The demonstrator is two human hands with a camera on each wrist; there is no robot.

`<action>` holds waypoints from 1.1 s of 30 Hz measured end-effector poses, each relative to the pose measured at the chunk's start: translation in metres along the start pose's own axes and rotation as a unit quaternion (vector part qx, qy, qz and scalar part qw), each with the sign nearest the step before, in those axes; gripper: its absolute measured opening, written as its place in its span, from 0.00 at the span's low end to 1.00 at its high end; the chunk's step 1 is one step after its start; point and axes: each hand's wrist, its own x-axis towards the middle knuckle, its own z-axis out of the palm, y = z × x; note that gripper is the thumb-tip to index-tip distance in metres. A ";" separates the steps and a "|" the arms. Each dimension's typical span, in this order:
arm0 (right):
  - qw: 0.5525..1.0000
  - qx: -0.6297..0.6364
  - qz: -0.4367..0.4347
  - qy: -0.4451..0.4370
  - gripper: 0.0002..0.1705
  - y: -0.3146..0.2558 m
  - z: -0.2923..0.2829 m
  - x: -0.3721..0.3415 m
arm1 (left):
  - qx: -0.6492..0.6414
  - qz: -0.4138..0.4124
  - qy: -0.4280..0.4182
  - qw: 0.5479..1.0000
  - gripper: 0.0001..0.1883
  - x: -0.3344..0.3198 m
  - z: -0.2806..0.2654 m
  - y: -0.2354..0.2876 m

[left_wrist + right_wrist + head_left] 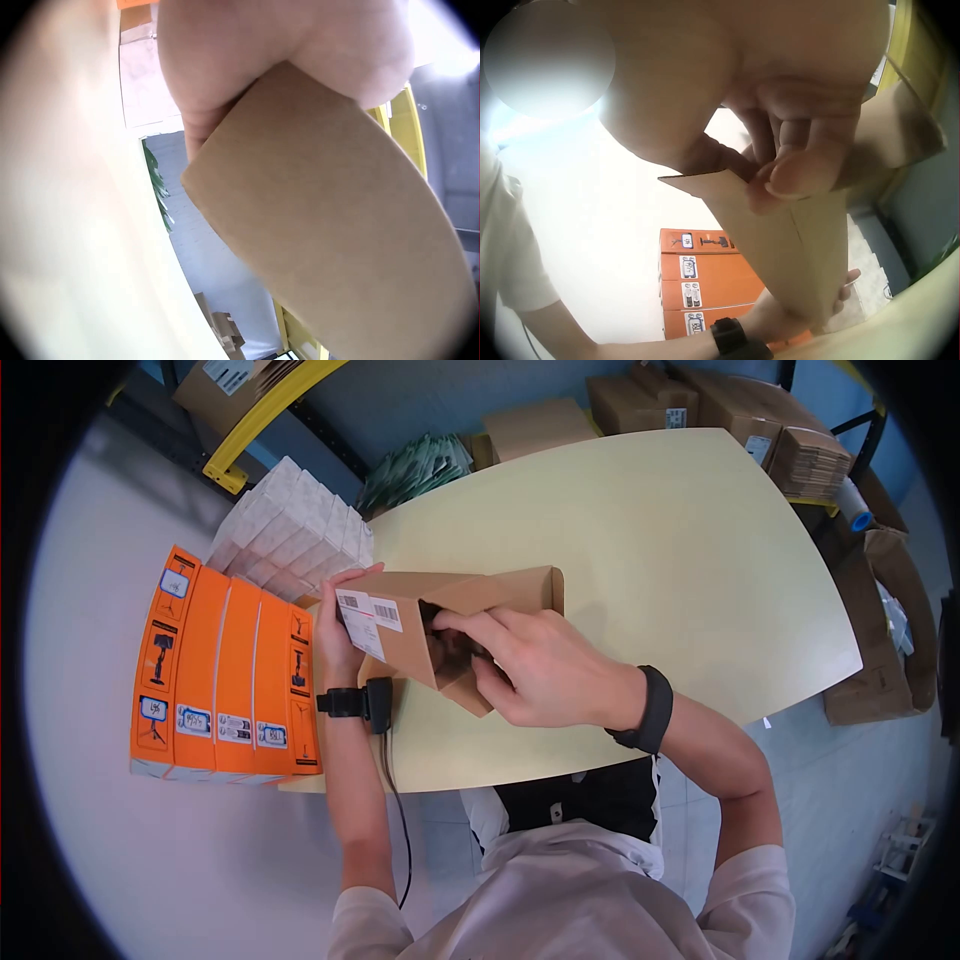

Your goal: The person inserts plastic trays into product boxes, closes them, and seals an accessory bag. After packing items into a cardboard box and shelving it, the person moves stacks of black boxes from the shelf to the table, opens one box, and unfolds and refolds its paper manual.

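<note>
A brown cardboard box [402, 640] with white shipping labels [369, 622] is held tilted above the table, its flapped end open toward the right. My left hand [341, 638] grips its far left end; in the left wrist view, that hand [277, 45] wraps over the end of the box [322, 202]. My right hand [545, 665] reaches into the opening with bent fingers. In the right wrist view, the right hand's fingers [808, 169] dip past the rim of the box [780, 232]. Something dark shows inside, and I cannot tell whether the fingers hold it.
Orange boxes [235, 670] with tripod pictures stand at the table's left edge, white boxes [295, 530] behind them. The pale table [690, 580] extends rightward. Beyond it are green packets [415, 470], cartons [640, 405] and a large open carton [880, 630]. A cable [400, 810] hangs from the left wrist.
</note>
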 end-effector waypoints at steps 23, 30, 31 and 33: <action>0.996 -0.077 -0.043 -0.015 0.15 -0.002 -0.013 0.003 | 0.033 -0.071 -0.012 0.997 0.27 0.001 0.004 0.003; 0.990 -0.118 -0.072 0.033 0.19 0.004 -0.007 0.002 | 0.014 -0.109 -0.006 0.994 0.26 -0.003 0.008 0.006; 0.990 -0.118 -0.073 0.034 0.19 0.004 -0.007 0.003 | 0.019 -0.120 -0.006 0.993 0.25 -0.003 0.008 0.007; 0.992 -0.118 -0.043 -0.025 0.19 0.004 -0.012 0.003 | 0.025 -0.132 0.008 0.991 0.24 -0.002 0.001 0.004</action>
